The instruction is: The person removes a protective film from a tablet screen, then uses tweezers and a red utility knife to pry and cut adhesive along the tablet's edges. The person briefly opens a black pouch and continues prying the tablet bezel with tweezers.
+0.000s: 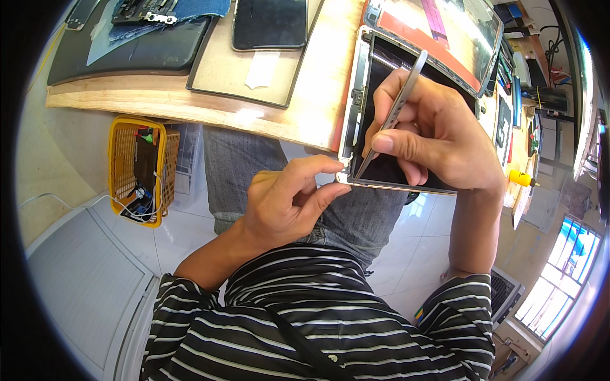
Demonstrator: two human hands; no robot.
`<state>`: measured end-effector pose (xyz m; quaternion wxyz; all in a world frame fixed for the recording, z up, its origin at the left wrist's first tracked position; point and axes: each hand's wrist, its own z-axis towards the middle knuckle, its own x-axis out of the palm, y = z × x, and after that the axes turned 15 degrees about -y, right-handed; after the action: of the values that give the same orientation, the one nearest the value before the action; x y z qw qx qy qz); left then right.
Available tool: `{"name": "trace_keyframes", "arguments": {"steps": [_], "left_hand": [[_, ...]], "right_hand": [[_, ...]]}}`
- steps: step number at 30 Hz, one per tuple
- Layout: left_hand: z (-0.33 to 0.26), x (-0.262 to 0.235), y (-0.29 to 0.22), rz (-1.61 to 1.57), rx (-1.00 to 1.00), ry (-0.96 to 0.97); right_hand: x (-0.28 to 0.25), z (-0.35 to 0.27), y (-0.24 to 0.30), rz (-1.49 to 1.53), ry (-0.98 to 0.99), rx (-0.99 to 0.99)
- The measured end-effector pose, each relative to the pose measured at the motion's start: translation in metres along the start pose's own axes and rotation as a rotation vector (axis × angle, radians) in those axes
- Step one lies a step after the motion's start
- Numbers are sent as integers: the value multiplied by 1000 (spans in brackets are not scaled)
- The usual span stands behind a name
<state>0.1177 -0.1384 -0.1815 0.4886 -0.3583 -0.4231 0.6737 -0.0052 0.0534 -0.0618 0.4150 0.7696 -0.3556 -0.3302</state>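
While gripping slim metal tweezers [399,105] between thumb and forefinger, right hand [432,130] poised over an opened tablet housing [362,89] that overhangs the near edge of the wooden workbench [190,101]. Tweezer tips angled down toward the lower left corner of the housing, just beside the pale metal frame; exact contact point too small to make out. Left hand [286,203] raised from below, thumb and forefinger pinched narrow at that same corner, touching or nearly touching the frame edge; whether anything sits between those fingertips cannot be told. Much of the dark interior hidden behind the right hand. Lifted screen panel [445,32] with a red border leaning behind the housing, its upper part cut off by the frame rim. Dark phone [270,22] lying face up on a grey work mat [222,70], cropped at the top. Black mat [127,54] further left, partly covered by blue denim cloth [200,7]. Yellow plastic basket [136,171] with cables on the tiled floor below the bench. Yellow-handled screwdriver [521,179] at the right, beyond the wrist. Tools along the right rim bent and blurred, hard to identify.
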Motion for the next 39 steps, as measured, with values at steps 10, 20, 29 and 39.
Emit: {"name": "trace_keyframes", "arguments": {"steps": [10, 20, 29, 39], "left_hand": [[1, -1, 0, -3, 6, -1], [0, 0, 3, 3, 22, 2], [1, 0, 3, 26, 34, 11], [2, -2, 2, 23, 36, 37]], "right_hand": [[6, -28, -2, 28, -242, -273], [36, -68, -61, 181, -483, -531], [36, -66, -62, 204, -472, -398], [46, -72, -70, 88, -509, -582]]}}
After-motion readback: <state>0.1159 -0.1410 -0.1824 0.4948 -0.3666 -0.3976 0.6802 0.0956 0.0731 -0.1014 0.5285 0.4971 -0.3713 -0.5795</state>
